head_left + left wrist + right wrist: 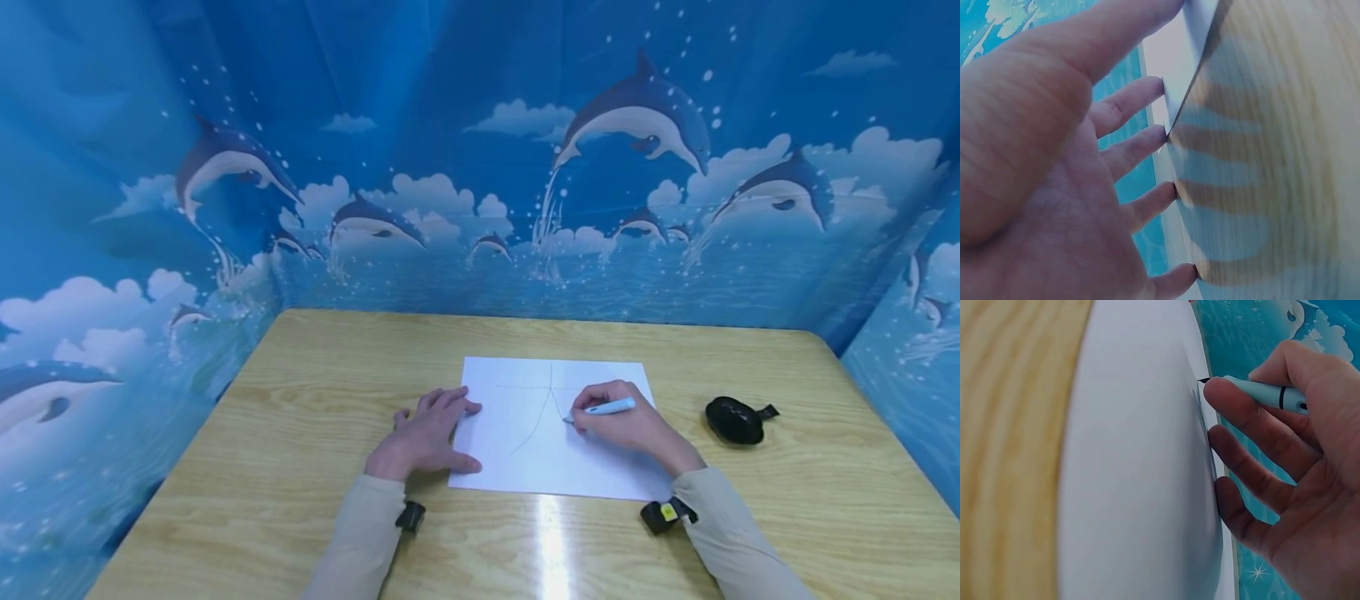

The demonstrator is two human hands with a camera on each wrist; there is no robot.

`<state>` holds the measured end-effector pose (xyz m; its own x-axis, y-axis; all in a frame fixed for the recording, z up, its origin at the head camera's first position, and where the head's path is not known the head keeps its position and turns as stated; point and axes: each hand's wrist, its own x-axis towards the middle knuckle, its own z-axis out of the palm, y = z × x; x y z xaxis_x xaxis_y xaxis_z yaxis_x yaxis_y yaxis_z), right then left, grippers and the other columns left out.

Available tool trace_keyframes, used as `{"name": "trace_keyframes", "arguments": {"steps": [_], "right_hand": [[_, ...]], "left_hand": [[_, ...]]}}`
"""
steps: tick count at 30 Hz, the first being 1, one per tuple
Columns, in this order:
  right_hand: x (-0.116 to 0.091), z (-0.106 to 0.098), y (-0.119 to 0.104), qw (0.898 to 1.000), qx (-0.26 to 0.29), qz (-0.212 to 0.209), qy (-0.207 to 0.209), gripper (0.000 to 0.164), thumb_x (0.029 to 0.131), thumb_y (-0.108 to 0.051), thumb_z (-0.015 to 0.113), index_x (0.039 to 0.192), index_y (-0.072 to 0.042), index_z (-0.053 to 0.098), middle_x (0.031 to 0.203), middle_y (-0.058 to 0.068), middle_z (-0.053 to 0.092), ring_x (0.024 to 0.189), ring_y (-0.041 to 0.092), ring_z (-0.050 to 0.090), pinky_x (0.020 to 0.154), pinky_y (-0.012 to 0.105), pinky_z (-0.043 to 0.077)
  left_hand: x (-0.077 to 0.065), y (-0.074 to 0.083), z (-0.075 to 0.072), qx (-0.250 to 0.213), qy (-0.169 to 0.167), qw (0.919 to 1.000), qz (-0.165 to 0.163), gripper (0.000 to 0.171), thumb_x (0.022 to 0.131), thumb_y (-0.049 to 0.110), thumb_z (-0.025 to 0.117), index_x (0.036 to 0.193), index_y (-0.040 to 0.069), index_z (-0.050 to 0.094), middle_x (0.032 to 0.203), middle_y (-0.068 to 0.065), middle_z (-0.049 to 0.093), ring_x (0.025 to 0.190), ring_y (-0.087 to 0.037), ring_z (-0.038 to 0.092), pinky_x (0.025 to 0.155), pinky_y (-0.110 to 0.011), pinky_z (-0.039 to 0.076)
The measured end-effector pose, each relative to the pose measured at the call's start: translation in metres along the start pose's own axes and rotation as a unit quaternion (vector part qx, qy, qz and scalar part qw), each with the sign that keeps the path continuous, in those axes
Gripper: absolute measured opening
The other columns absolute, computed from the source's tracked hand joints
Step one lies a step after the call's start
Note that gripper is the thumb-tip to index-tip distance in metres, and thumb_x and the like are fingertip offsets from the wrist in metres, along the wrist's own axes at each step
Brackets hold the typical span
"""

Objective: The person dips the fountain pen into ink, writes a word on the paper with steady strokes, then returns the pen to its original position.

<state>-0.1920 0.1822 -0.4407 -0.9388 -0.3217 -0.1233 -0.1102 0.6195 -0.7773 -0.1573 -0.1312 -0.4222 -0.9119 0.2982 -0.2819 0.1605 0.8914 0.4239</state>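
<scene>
A white sheet of paper (pixel 487 425) lies on the wooden table, bearing several thin drawn lines, some straight and some curved, that meet near its upper middle. My right hand (pixel 618 415) pinches a light blue pen (pixel 1266 394) between thumb and fingers. The pen's dark tip touches the paper beside the lines, and the other fingers curl loosely by the sheet. At the paper's left edge, my left hand (pixel 427 437) rests with spread fingers (pixel 1138 150). Its thumb and some fingertips press on the sheet, while others touch the table.
To the right of the paper, a glossy black rounded object (pixel 735 420) with a short strap sits on the table (pixel 337 358). A blue dolphin-print curtain (pixel 450 167) hangs behind the table and along both sides. Each wrist wears a small black camera.
</scene>
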Motion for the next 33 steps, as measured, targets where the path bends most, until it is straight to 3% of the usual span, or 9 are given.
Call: {"name": "trace_keyframes", "arguments": {"steps": [33], "right_hand": [[-0.0081,-0.0053,0.0016,0.999,0.002,-0.027,-0.034,0.008,0.086,-0.015,0.070,0.092,-0.013,0.076,0.076,-0.003,0.075,0.069,0.014,0.062,0.064,0.021,0.047]], "left_hand": [[0.0003,-0.0002,0.0003,0.001,-0.002,1.0000,0.000,0.081,0.080,0.045,0.086,0.150,0.026,0.050,0.170,-0.002,0.027,0.157,-0.038,0.018,0.115,-0.080,0.018]]}}
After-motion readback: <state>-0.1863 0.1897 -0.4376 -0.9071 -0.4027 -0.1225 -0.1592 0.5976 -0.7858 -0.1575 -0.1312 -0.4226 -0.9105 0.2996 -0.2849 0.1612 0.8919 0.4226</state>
